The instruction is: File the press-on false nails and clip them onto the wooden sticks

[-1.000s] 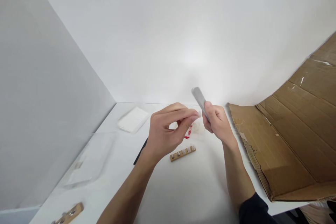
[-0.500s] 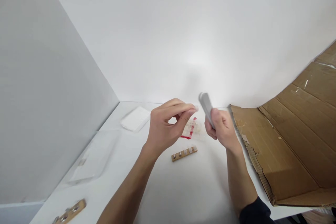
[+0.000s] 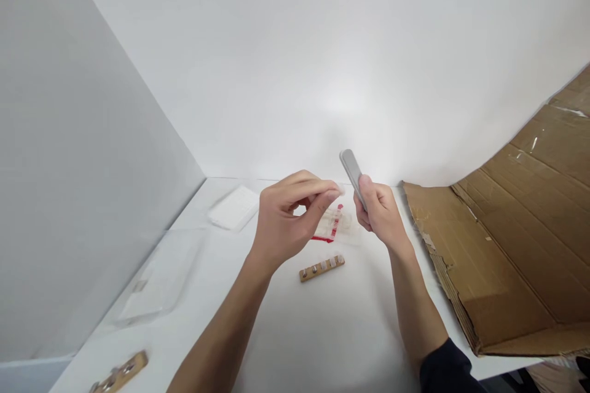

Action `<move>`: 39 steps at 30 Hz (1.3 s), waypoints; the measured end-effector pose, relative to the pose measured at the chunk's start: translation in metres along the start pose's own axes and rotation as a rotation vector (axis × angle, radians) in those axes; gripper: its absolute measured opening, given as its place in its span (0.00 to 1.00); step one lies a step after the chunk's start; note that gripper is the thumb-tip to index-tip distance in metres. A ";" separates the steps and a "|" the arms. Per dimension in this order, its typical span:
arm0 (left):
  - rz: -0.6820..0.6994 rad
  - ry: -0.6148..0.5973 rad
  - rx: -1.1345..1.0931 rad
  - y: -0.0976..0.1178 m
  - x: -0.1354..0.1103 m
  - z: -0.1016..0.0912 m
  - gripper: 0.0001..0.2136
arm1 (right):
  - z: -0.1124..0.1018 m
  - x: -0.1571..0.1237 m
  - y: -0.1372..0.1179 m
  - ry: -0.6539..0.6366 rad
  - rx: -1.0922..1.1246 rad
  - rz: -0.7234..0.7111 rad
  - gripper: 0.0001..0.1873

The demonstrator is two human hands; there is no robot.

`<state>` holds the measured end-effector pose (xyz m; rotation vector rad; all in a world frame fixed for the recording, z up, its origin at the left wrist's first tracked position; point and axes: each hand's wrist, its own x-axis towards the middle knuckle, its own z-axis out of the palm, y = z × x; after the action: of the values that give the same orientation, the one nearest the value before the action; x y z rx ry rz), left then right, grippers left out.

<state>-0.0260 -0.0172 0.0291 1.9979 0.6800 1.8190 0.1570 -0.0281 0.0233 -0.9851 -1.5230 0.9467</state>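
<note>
My left hand (image 3: 295, 215) is closed in a pinch, thumb against fingers. A small translucent nail tip (image 3: 341, 189) pokes out at its fingertips. My right hand (image 3: 378, 209) is wrapped around a grey nail file (image 3: 351, 167) with a rounded end, tilted up and to the left. The file's upper part is close to the nail tip, with a small gap between them. Below the hands, a wooden strip (image 3: 321, 269) on the table carries several small pieces in a row, some pale and some metallic.
A transparent bag with red edging (image 3: 332, 230) lies behind the strip. To the left are a white pad (image 3: 234, 207), a transparent plastic tray (image 3: 159, 282) and another wooden strip (image 3: 124, 371). An opened cardboard box (image 3: 502, 270) takes up the right side. Walls stand behind and left.
My right hand has moved slightly left and up, bringing the nail file nearer my left hand. My left hand keeps its pinch.
</note>
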 end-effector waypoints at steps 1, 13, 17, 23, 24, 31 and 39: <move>-0.015 -0.003 -0.028 -0.001 0.000 0.000 0.06 | 0.000 0.000 0.000 -0.032 0.019 -0.002 0.37; -0.298 -0.077 -0.391 -0.017 0.004 -0.002 0.11 | 0.005 0.000 -0.001 -0.058 0.037 -0.052 0.37; -0.203 -0.099 -0.317 -0.014 0.004 0.005 0.11 | 0.003 -0.003 -0.005 -0.168 0.063 -0.038 0.37; -0.079 -0.052 -0.091 -0.004 0.001 0.005 0.06 | -0.005 0.000 -0.003 -0.292 0.136 0.097 0.37; -0.063 -0.038 -0.061 -0.003 0.000 0.005 0.06 | -0.006 0.001 -0.003 -0.326 0.143 0.110 0.37; 0.066 -0.069 0.172 0.005 -0.005 0.009 0.09 | -0.012 0.001 -0.001 -0.338 0.201 0.112 0.36; 0.092 0.003 0.179 0.006 -0.002 0.010 0.08 | -0.012 0.004 -0.002 -0.051 0.170 0.120 0.37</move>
<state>-0.0158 -0.0232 0.0295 2.1738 0.7891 1.8722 0.1680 -0.0241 0.0283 -0.9434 -1.4118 1.1745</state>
